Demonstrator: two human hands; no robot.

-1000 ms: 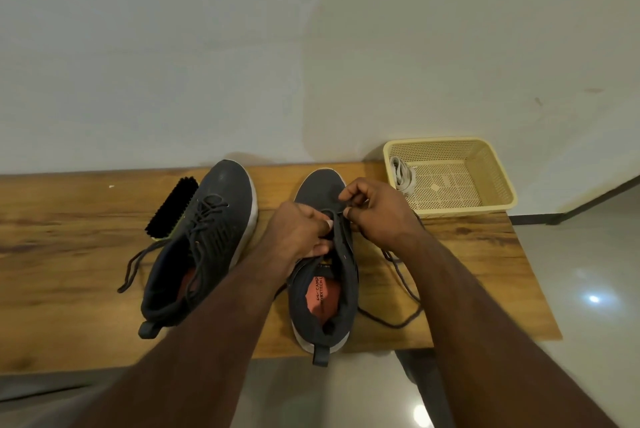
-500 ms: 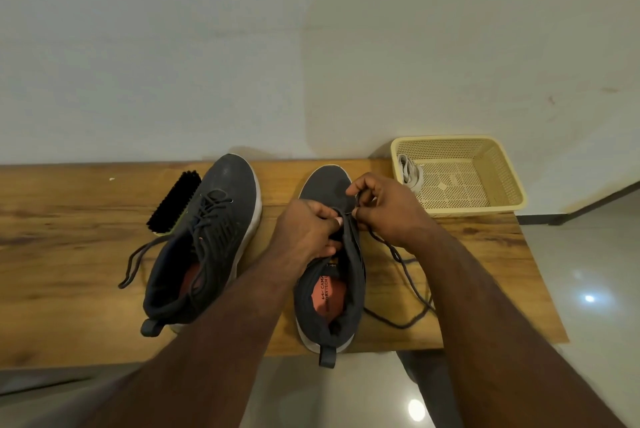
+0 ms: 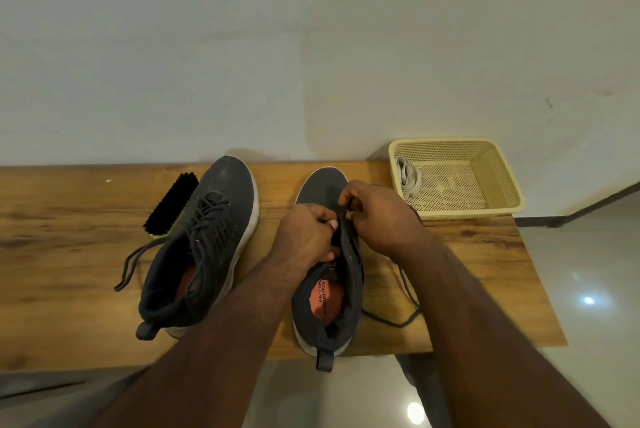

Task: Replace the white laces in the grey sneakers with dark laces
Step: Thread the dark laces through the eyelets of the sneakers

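Note:
Two grey sneakers stand on a wooden bench (image 3: 69,254). The left sneaker (image 3: 204,244) carries a dark lace through its eyelets, its ends trailing to the left. On the right sneaker (image 3: 329,292), my left hand (image 3: 306,237) grips the upper near the tongue. My right hand (image 3: 377,216) pinches the dark lace (image 3: 401,303) at the shoe's top eyelets; the lace's loose part loops over the bench to the right. The eyelets under my fingers are hidden. White laces (image 3: 408,178) lie bundled in a cream basket (image 3: 498,178).
A black shoe brush (image 3: 171,204) lies against the left sneaker's outer side. The basket sits at the bench's back right corner by the wall. The bench's front edge runs just under the sneaker heels, with tiled floor beyond it on the right.
My right hand has drawn closer to the shoe's tongue with the lace. My left hand keeps its grip on the upper. The view shifted a little.

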